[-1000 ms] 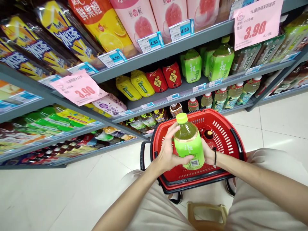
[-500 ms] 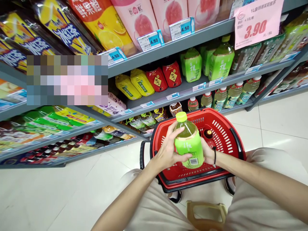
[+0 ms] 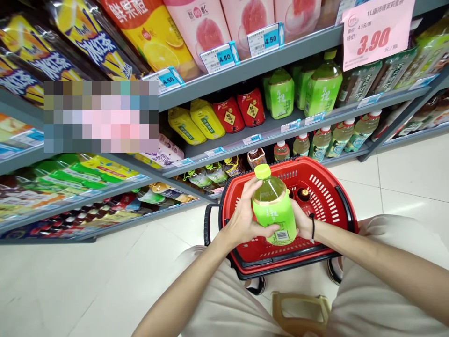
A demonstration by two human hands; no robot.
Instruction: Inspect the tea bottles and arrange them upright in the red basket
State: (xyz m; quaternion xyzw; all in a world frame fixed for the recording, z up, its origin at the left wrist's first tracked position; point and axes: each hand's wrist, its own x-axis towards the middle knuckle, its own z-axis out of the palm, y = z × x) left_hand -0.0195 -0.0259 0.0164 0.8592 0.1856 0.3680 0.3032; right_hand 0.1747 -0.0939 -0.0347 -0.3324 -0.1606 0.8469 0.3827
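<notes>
Fingers [image 3: 249,189] half-curled, your left hand [image 3: 242,227] clasped the green bottle [image 3: 275,210]; your half-hidden right hand [image 3: 304,222] held it too, likely for steadiness.

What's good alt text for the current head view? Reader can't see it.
A person's left hand and right hand hold a green-labelled bottle with a bright yellow-green cap over a red shopping basket. A dark bottle shows inside the basket. Beyond it, store shelves hold rows of colourful drinks.
</notes>
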